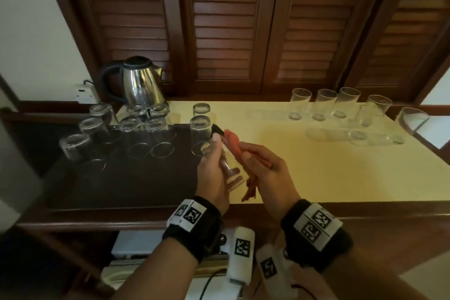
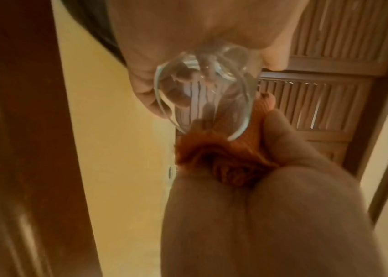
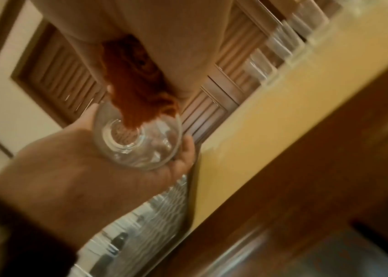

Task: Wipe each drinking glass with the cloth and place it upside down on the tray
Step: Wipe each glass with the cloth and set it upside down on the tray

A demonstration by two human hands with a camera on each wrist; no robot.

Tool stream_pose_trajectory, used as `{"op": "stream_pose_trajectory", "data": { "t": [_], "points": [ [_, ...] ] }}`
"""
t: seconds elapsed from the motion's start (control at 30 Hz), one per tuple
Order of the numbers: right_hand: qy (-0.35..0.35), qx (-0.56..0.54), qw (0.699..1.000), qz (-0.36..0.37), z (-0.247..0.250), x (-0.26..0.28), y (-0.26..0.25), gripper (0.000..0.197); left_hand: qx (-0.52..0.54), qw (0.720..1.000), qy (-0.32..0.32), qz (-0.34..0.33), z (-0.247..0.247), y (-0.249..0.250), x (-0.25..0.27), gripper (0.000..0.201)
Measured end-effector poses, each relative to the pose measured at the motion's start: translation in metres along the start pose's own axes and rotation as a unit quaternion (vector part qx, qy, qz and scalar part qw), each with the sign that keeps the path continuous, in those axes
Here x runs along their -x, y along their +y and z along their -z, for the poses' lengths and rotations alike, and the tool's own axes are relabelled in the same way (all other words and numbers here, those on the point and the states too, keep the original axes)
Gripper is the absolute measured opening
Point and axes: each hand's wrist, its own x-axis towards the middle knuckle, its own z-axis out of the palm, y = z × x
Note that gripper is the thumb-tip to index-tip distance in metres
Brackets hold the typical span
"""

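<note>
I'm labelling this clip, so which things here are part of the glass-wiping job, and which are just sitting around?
Part of the job:
left hand gripping the glass
right hand holding the orange cloth
dark tray with upturned glasses
upright glasses waiting

Lying about:
kettle
louvred doors

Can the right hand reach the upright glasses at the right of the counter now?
Probably not yet. The way over the counter to the upright glasses looks free, but the right hand grips the orange cloth against the glass that the left hand holds.
</note>
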Motion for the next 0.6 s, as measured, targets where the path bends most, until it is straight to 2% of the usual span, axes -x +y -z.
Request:
{"op": "stream_pose_trajectory", "data": {
  "t": [0.07, 0.13, 0.2, 0.3, 0.37, 0.4, 0.47, 0.53, 0.6],
  "points": [
    [0.015, 0.011, 1.0, 0.004, -0.006, -0.002, 0.004, 0.018, -0.034, 0.999, -0.008, 0.006, 0.006, 0.004, -0.001, 0.083],
    [0.038, 0.018, 0.998, 0.045, -0.004, -0.008, -0.001, 0.015, -0.079, 0.995, -0.057, 0.004, 0.01, 0.009, 0.0, 0.064],
    [0.043, -0.012, 0.995, 0.093, 0.002, -0.013, -0.006, 0.025, -0.109, 0.989, -0.1, -0.021, 0.008, 0.012, 0.0, 0.053],
    [0.026, 0.065, 0.993, 0.096, -0.005, -0.001, -0.005, 0.043, -0.095, 0.991, -0.057, -0.078, 0.001, 0.017, -0.005, 0.069],
    [0.027, 0.087, 0.992, 0.088, -0.003, 0.004, -0.002, 0.044, -0.069, 0.995, -0.058, -0.038, -0.002, 0.019, -0.005, 0.08],
    [0.039, 0.067, 0.993, 0.088, 0.003, 0.001, -0.003, 0.043, -0.077, 0.993, -0.086, -0.012, -0.004, 0.02, -0.005, 0.076],
    [0.057, -0.002, 0.994, 0.097, 0.021, -0.011, -0.01, 0.04, -0.138, 0.98, -0.146, -0.011, -0.015, 0.022, -0.002, 0.059],
    [0.049, -0.02, 0.993, 0.107, 0.029, -0.013, -0.017, 0.041, -0.152, 0.979, -0.122, -0.063, -0.03, 0.022, -0.002, 0.059],
    [0.028, 0.02, 0.994, 0.108, 0.032, -0.005, -0.012, 0.043, -0.109, 0.988, -0.075, -0.082, -0.044, 0.025, -0.004, 0.065]
  ]
}}
